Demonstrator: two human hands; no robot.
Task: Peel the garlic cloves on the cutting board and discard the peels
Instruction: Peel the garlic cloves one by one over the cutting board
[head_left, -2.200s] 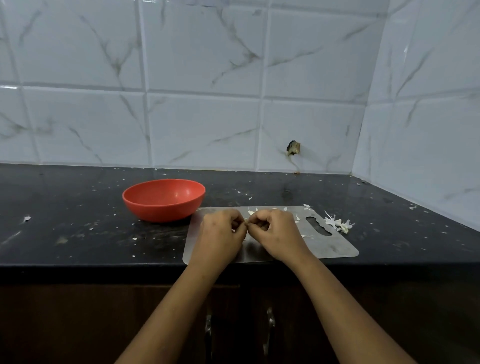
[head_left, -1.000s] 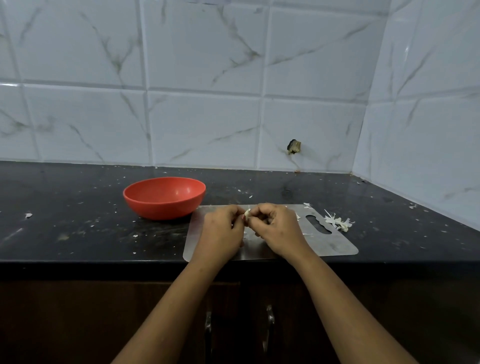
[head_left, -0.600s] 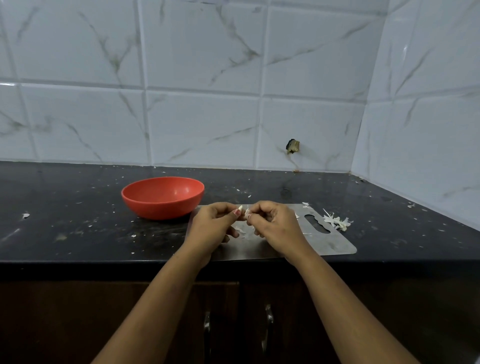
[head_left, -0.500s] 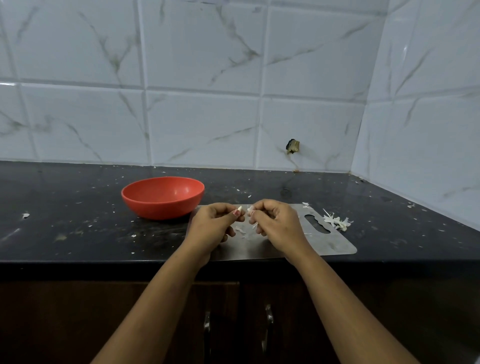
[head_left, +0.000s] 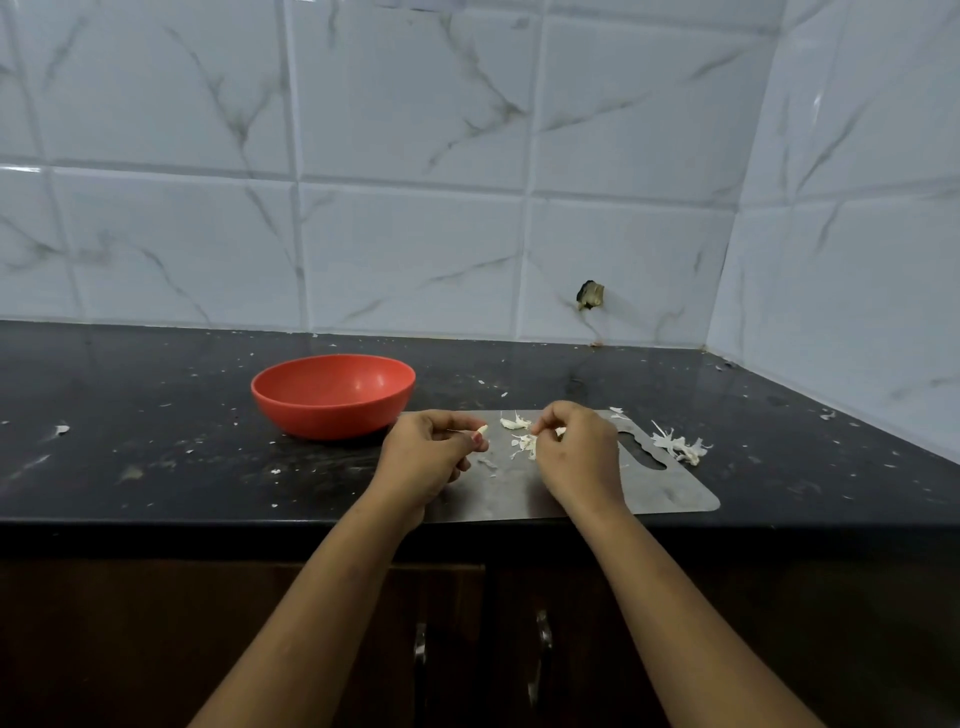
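Head view: left hand (head_left: 428, 457) pinches the light, likely slick clove (head_left: 483, 429) by one end; right hand (head_left: 579, 460) seemingly pinches flimsy peel (head_left: 559, 431).

Both forearms bare: left forearm (head_left: 337, 597), right forearm (head_left: 649, 597); left grip (head_left: 426, 457) thumbnail (head_left: 477, 440) reddish-pink.

White veined tile walls (head_left: 415, 249), black countertop (head_left: 130, 415), dark cabinet (head_left: 156, 623) below, 2 handles (head_left: 420, 649), possibly metal

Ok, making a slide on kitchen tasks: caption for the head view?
Left hand pinches a garlic clove, right hand pinches peel, above a metal cutting board beside a red bowl.
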